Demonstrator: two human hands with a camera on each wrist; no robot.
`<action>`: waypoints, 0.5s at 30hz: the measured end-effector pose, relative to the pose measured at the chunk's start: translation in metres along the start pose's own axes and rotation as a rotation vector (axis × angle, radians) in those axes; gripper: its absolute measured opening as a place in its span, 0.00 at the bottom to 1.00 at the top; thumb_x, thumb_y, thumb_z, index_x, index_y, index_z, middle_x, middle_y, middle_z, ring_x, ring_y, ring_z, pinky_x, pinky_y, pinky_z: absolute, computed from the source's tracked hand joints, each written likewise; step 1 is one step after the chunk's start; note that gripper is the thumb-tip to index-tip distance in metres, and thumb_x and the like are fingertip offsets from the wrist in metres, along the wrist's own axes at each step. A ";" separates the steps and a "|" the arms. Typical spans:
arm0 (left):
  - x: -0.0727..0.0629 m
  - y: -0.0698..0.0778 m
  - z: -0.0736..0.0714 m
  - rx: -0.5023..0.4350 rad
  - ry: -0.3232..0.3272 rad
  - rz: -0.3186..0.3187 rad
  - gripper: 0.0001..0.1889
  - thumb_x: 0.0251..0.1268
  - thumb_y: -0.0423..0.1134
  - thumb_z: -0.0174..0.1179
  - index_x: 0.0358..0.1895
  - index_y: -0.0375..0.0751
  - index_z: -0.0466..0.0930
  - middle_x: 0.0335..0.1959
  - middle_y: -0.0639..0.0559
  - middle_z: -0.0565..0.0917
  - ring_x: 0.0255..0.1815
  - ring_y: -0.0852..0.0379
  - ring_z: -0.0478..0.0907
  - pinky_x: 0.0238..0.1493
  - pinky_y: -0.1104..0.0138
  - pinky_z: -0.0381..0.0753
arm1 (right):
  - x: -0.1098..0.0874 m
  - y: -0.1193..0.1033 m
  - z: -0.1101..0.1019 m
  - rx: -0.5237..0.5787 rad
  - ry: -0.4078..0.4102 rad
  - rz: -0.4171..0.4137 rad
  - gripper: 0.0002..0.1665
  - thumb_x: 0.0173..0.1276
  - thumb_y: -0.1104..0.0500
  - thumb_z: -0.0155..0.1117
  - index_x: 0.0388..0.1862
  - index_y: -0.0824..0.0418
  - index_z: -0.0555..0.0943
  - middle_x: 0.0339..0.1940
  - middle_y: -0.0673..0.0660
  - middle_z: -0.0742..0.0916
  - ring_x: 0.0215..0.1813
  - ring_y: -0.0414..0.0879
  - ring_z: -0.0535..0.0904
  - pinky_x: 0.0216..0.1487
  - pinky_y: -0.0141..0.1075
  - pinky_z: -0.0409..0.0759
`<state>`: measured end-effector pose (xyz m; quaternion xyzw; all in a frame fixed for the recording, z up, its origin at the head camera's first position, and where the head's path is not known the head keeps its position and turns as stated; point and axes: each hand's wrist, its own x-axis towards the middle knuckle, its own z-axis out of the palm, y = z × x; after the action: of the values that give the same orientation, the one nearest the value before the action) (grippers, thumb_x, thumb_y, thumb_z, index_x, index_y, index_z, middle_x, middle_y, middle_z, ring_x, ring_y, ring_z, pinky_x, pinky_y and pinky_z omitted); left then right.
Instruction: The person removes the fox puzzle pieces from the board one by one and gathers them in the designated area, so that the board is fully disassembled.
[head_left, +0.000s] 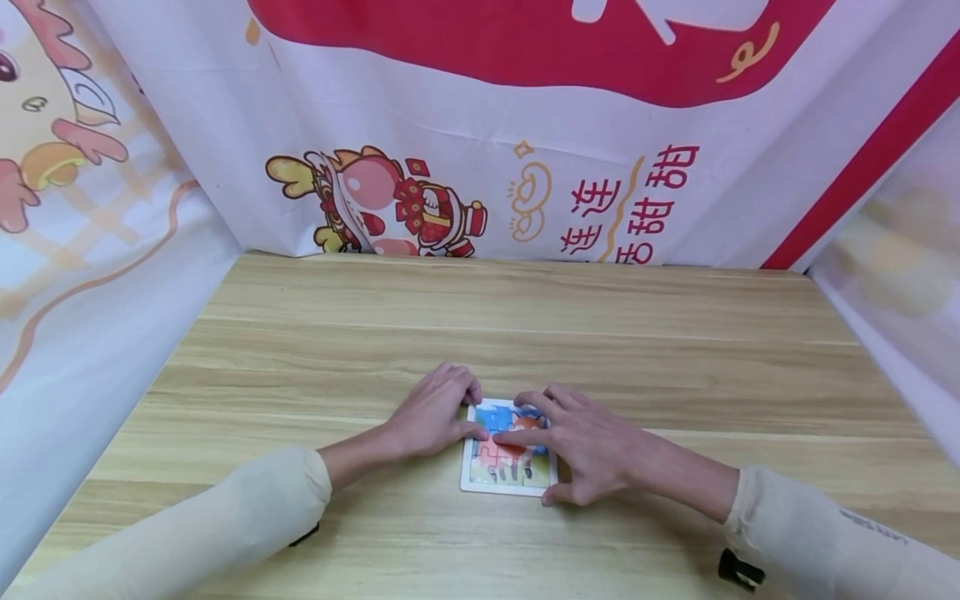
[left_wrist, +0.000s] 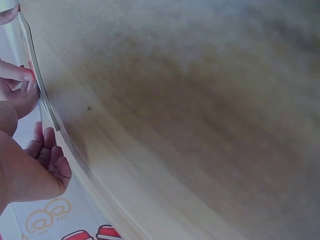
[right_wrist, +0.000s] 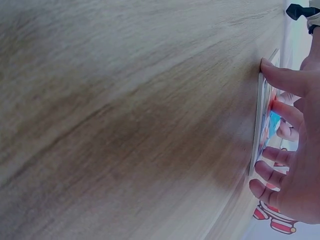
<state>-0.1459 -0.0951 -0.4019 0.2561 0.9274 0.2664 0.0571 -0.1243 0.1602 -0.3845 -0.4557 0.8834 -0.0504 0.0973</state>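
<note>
A small jigsaw puzzle [head_left: 489,455] with an orange animal on a blue and pale ground lies in its white-rimmed tray on the table. My left hand [head_left: 431,417] is at the tray's upper left, its thumb touching the puzzle near the middle of the left side and its other fingers loosely bent by the corner. From the right, my right hand [head_left: 596,446] reaches over the tray. Its extended index finger presses on the puzzle's middle, close to the left thumb, while its thumb rests at the lower right edge. In the right wrist view the tray [right_wrist: 257,122] appears edge-on, flat against the wood.
The wooden table [head_left: 300,358] spreads around the tray. Behind it hangs a white and red printed cloth [head_left: 442,100], with more printed cloth at the left [head_left: 90,250] and right sides. Pale sleeves [head_left: 225,504] cover both forearms.
</note>
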 end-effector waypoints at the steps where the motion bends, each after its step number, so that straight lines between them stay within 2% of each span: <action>1: 0.000 0.001 0.000 -0.014 0.005 -0.007 0.22 0.51 0.44 0.81 0.43 0.41 0.80 0.39 0.55 0.80 0.45 0.56 0.71 0.53 0.59 0.74 | 0.000 0.000 0.000 -0.001 0.001 -0.001 0.49 0.57 0.34 0.75 0.78 0.35 0.69 0.78 0.62 0.68 0.68 0.56 0.67 0.66 0.60 0.72; 8: 0.001 0.004 -0.003 -0.183 -0.003 -0.093 0.19 0.49 0.37 0.82 0.39 0.42 0.80 0.36 0.55 0.78 0.42 0.57 0.72 0.46 0.65 0.77 | -0.001 0.000 0.002 0.004 0.005 -0.009 0.50 0.58 0.35 0.75 0.79 0.35 0.68 0.78 0.62 0.67 0.68 0.57 0.67 0.66 0.60 0.72; 15: 0.002 0.001 -0.008 -0.395 -0.029 -0.106 0.10 0.58 0.29 0.75 0.37 0.38 0.81 0.35 0.51 0.81 0.37 0.57 0.77 0.43 0.67 0.80 | -0.001 0.002 0.004 -0.020 0.031 -0.046 0.50 0.59 0.34 0.74 0.80 0.37 0.67 0.80 0.61 0.67 0.66 0.56 0.68 0.64 0.58 0.73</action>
<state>-0.1492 -0.0967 -0.3948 0.1947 0.8683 0.4362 0.1334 -0.1240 0.1623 -0.3882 -0.4761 0.8745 -0.0509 0.0780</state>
